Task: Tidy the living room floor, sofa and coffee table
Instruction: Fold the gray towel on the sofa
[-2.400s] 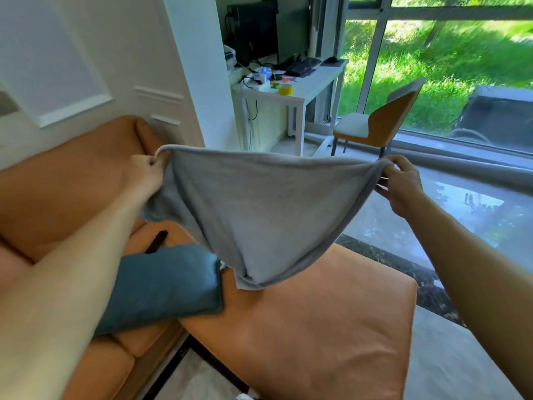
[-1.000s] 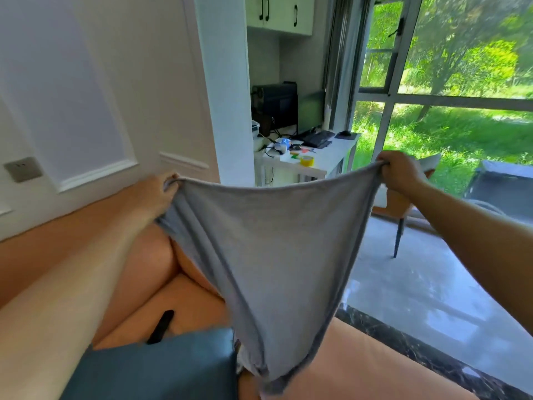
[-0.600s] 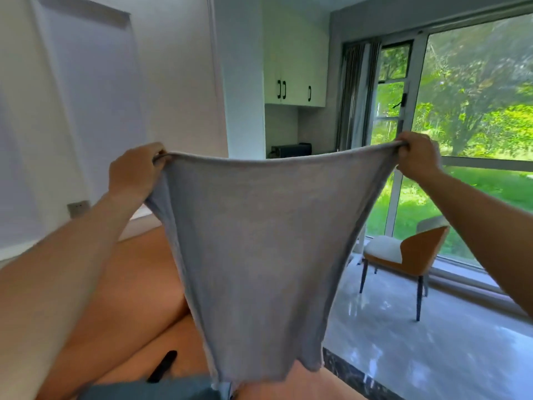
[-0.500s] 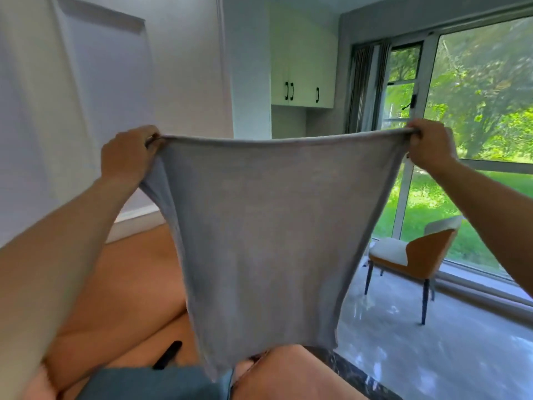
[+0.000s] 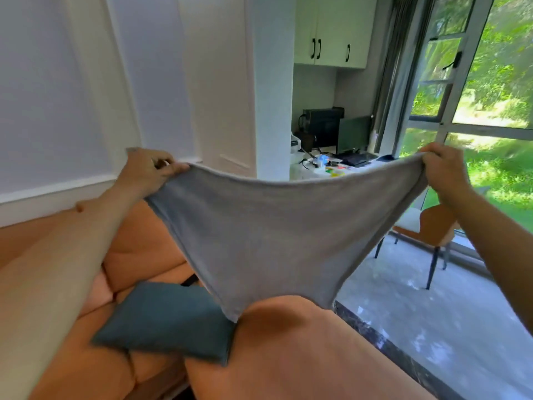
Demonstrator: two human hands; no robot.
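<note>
Grey blanket [image 5: 277, 238], soft and plain, held spread in the air by its two upper corners, top edge sagging in a shallow curve, lower part narrowing and hanging down to just above the orange sofa [image 5: 288, 356]. Teal cushion [image 5: 164, 321] lying flat on the sofa seat, just left of the blanket's lowest tip.

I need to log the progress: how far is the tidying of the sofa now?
Done: nothing visibly finished. In hand: the left hand and right hand hold the grey blanket spread by its top corners above the orange sofa; it is not yet folded. Left: folding it, and the blue cushion lies flat on the seat, a dark object behind it. Floor and coffee table are mostly unseen.
</note>
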